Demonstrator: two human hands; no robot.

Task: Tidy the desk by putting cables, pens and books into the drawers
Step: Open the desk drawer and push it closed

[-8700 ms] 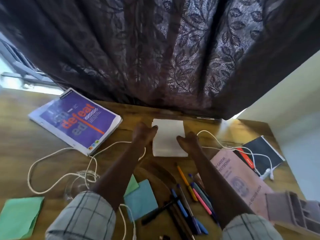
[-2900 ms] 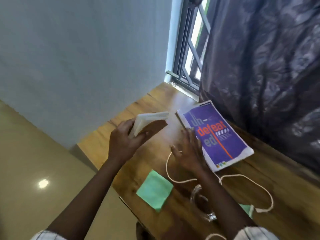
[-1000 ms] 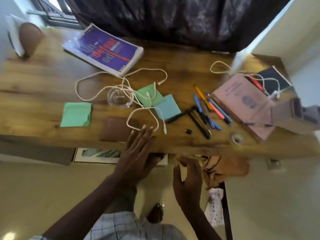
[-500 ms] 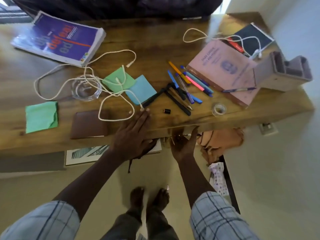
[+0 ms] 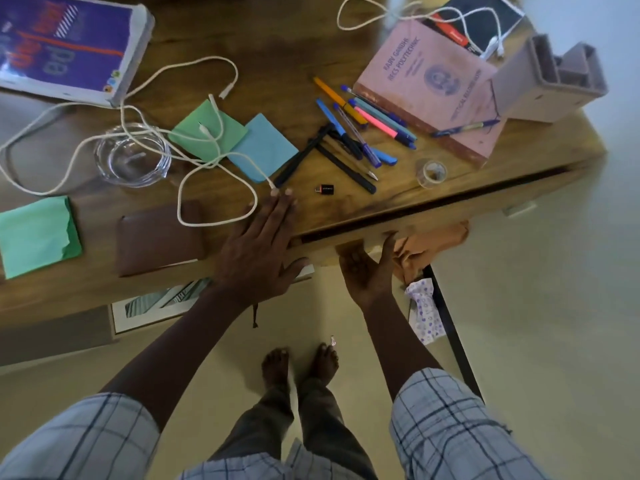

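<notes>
Drawer [image 5: 485, 204] under the front edge of the desk [image 5: 277, 64] stood open by a crack, with a dark gap between its wooden front and the desktop. My right grip [image 5: 367, 271] was turned palm up below it. Its fingers were hooked out of sight under the lower edge of the front, and the thumb lay up against the wood. My left grip [image 5: 259, 247] lay flat on the desk edge just left of the drawer, fingers straight and close together, their tips beside the plug end of a white cable [image 5: 179, 202]. That cable looped over a brown notebook [image 5: 156, 240] and a glass dish [image 5: 131, 164]. Pens [image 5: 360, 129] lay in a loose heap further right, beside a pink book [image 5: 429, 84]. A purple book [image 5: 65, 46] lay at the far left.
</notes>
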